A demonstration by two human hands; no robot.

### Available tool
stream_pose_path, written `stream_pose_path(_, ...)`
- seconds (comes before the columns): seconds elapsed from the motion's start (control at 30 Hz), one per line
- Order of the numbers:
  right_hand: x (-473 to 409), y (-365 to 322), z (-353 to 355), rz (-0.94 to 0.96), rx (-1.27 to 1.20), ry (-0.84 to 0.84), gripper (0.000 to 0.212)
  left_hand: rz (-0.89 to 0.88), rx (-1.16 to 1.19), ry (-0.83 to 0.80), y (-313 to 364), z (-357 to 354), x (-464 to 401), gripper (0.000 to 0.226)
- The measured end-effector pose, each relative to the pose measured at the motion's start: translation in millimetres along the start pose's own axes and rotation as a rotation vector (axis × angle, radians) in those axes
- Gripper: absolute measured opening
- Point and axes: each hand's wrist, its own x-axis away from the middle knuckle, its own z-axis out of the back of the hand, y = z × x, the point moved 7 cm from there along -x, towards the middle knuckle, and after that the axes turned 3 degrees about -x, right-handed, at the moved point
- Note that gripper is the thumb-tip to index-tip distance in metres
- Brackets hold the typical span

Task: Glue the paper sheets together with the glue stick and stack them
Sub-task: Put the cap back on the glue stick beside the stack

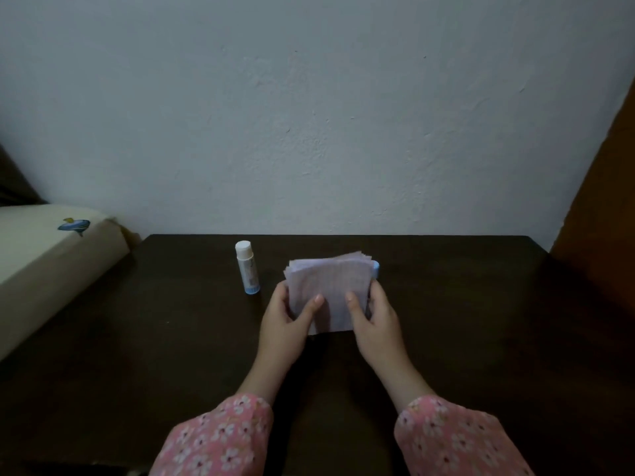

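A stack of pale lined paper sheets [328, 281] is held up off the dark table [446, 304], its top edges fanned slightly. My left hand [287, 319] grips the stack's left side with the thumb on the front face. My right hand [372, 321] grips the right side the same way. A white glue stick [246, 267] with a white cap and a blue base stands upright on the table, left of the paper and apart from both hands. A small blue thing [376, 269] peeks out behind the stack's right edge; what it is cannot be told.
A cream padded surface [51, 269] with a blue fish print borders the table on the left. A pale wall [309, 115] stands right behind the table's far edge. An orange-brown panel [604, 201] rises at the right.
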Motion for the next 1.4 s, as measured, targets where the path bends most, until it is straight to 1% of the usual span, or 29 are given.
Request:
stream_pose_path(0.13,-1.2,-4.7,0.7,0.052,-0.027,0.062,0.049,-0.017,0.029,0.033,2.9,0.0,-1.9,0.031)
stream_pose_path(0.23,-2.1,4.1,-2.1,-0.003,-0.041,0.030,0.047,0.020,-0.060,-0.034,-5.2,-2.4,-3.8,0.034)
stream_pose_path(0.37,-0.7,11.6,-4.9,-0.042,0.015,-0.027,0.046,0.068,-0.208,-0.126,-20.9,-2.9,-6.2,0.029)
stream_pose_path(0.53,-1.9,14.5,-4.9,-0.058,0.015,-0.002,0.043,0.056,-0.215,-0.097,-22.7,1.9,-8.8,0.025)
stream_pose_path(0.67,-5.6,18.2,-9.1,-0.090,0.051,0.019,0.040,0.128,-0.208,-0.076,-33.5,10.2,-13.4,0.031)
stream_pose_path(0.73,-12.0,17.9,-9.1,-0.110,0.063,0.038,0.040,0.128,-0.217,0.029,-34.9,23.1,-21.1,0.032)
stream_pose_path(0.8,-20.5,17.5,-7.6,-0.142,0.082,0.051,0.041,0.135,-0.247,0.252,-34.7,46.1,-28.9,0.032)
stream_pose_path(0.83,-25.2,18.0,-6.7,-0.161,0.089,0.054,0.042,0.155,-0.266,0.373,-36.0,58.7,-30.8,0.036)
stream_pose_path(0.87,-30.1,19.3,-6.0,-0.177,0.099,0.054,0.042,0.179,-0.285,0.472,-38.7,69.6,-32.2,0.044)
stream_pose_path(0.9,-35.1,20.8,-5.9,-0.190,0.112,0.052,0.042,0.204,-0.306,0.532,-42.7,77.5,-34.6,0.054)
stream_pose_path(0.93,-39.7,22.5,-5.9,-0.200,0.127,0.050,0.042,0.226,-0.325,0.554,-46.2,81.9,-38.2,0.065)
stream_pose_path(1.0,-47.7,25.7,-7.3,-0.223,0.152,0.049,0.042,0.252,-0.344,0.518,-52.0,83.8,-48.4,0.077)
stream_pose_path(1.07,-54.4,28.8,-9.8,-0.242,0.174,0.042,0.041,0.252,-0.343,0.464,-56.3,81.7,-60.0,0.077)
stream_pose_path(1.27,-67.7,34.6,-15.7,-0.273,0.257,0.006,0.038,0.207,-0.318,0.394,-62.8,76.9,-78.5,0.052)
stream_pose_path(1.4,-72.9,36.8,-11.1,-0.280,0.297,0.044,0.036,0.191,-0.322,0.370,-61.5,74.3,-80.2,0.044)
